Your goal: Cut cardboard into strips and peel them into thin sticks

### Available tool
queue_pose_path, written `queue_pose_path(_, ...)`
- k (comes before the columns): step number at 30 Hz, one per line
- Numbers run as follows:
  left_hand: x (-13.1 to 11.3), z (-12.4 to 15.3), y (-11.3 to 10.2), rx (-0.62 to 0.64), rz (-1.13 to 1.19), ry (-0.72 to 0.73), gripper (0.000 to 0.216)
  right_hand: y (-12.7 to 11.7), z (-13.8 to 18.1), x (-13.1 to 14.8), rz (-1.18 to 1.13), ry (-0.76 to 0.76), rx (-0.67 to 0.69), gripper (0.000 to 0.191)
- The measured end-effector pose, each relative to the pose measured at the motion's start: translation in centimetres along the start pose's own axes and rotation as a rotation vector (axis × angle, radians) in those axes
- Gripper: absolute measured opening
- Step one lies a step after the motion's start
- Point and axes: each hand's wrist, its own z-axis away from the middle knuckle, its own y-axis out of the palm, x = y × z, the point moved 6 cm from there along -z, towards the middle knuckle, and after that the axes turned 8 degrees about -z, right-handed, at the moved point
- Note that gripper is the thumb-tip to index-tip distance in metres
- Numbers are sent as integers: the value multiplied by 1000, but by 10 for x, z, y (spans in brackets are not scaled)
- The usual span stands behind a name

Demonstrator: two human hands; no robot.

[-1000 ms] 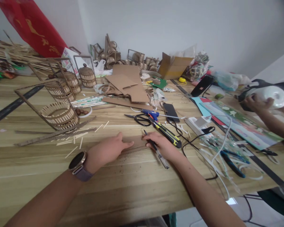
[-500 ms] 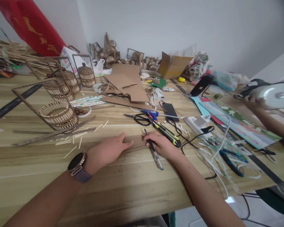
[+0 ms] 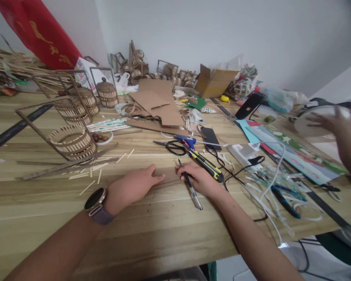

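A small piece of brown cardboard (image 3: 170, 174) lies flat on the table between my hands. My left hand (image 3: 134, 185), with a watch at the wrist, holds the left end of this cardboard, thumb along its near side; the fingertips are partly hidden. In my right hand (image 3: 200, 178) is a black pen (image 3: 190, 188), slanting with its tip pointing away from me. The right fingers also touch the cardboard's right end. Just beyond that hand lie a yellow-and-black utility knife (image 3: 206, 165), black scissors (image 3: 175, 147) and a blue glue gun (image 3: 187, 139).
Small slatted baskets (image 3: 73, 142) with tall handles stand at left, thin sticks (image 3: 98, 175) scattered beside them. Cardboard sheets (image 3: 156, 103) lie farther back. A power strip (image 3: 241, 154), cables and blue-handled pliers (image 3: 285, 201) are at right. Another person's hand (image 3: 336, 121) holds a round white object (image 3: 307, 121).
My hands, the pen and the cardboard show almost no movement. At right, the other person has turned the round white object and now has a spread hand across it.
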Motion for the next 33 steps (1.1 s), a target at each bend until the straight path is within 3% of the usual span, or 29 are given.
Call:
queue_pose_path(16, 0, 0, -2, 24, 1, -13, 73, 0, 1, 3, 2, -29, -19, 16)
queue_pose_path(23, 0, 2, -6, 8, 35, -8, 70, -12, 5, -3, -31, 15, -178, 14)
queue_pose_path(29, 3, 1, -1, -19, 53, -14, 71, -9, 5, -1, 33, -5, 1, 10)
queue_pose_path(33, 4, 0, 0, -26, 65, -23, 71, -9, 5, -2, 57, 11, 20, 12)
